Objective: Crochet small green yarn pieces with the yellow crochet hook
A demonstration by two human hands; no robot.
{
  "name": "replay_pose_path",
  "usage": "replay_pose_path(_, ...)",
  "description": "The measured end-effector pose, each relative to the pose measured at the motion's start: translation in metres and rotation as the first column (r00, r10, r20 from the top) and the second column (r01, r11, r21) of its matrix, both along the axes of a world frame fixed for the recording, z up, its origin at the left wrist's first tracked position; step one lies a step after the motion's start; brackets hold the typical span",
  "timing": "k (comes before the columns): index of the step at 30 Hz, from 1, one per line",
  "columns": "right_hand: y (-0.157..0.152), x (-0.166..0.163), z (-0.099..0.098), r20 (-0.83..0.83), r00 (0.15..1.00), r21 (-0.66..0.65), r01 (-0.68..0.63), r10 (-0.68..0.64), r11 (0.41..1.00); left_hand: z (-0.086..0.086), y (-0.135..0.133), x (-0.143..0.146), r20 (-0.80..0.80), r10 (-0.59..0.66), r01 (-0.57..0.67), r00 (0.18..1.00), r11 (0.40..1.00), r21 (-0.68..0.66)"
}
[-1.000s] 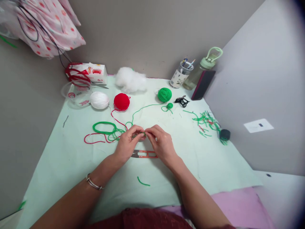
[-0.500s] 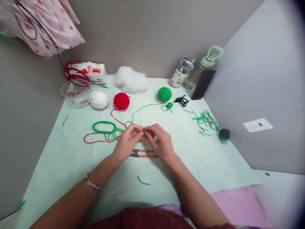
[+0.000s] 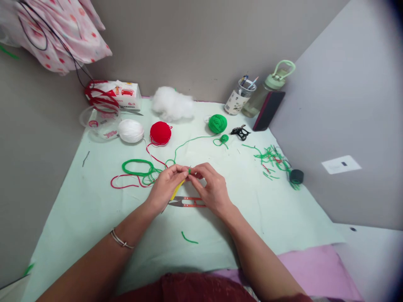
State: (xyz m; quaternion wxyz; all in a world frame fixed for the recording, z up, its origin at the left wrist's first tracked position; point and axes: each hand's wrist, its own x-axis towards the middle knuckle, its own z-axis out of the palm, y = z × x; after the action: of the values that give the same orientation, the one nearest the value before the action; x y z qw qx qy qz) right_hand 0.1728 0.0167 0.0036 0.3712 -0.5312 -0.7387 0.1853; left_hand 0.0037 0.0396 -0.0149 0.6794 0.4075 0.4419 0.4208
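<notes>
Above the middle of the table, my left hand (image 3: 166, 184) is closed on a yellow-handled crochet hook (image 3: 177, 190), whose thin dark end sticks out below the palm. Fingertip to fingertip with it, my right hand (image 3: 211, 184) pinches a small green yarn piece (image 3: 189, 171), mostly covered by the fingers. Thread snips (image 3: 185, 202) with orange handles lie under both hands, partly behind the right one. Left of my left hand are loops of green yarn (image 3: 138, 167) and red yarn (image 3: 124, 187). A short green yarn scrap (image 3: 189, 238) lies nearer to me.
Farther back sit a white yarn ball (image 3: 131, 131), a red yarn ball (image 3: 160, 133), a green yarn ball (image 3: 217, 123) and white stuffing (image 3: 173, 104). At right are a black hair claw (image 3: 241, 133), yarn scraps (image 3: 271, 157), a pen cup (image 3: 239, 97), a bottle (image 3: 261, 94) and a phone (image 3: 269, 111).
The yellow crochet hook now shows between my hands, where it was not visible before. My left hand has turned slightly and shifted a little left; the right hand has barely moved.
</notes>
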Motion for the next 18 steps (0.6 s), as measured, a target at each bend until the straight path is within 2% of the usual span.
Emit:
replay_pose_path(9, 0.0008, -0.0005, -0.0028, -0.010, 1.000, -0.043, 0.009, -0.009, 0.999, 0.0034, -0.0005, -0.0013, -0.067, -0.008, 0.011, 0.998, 0.999, 0.047)
replay_pose_path(18, 0.0029, -0.0010, -0.0005, -0.132, 0.990, -0.112, 0.030, -0.045, 0.993, 0.0000, 0.0031, -0.0001, 0.043, 0.014, -0.013, 0.999, 1.000, -0.028)
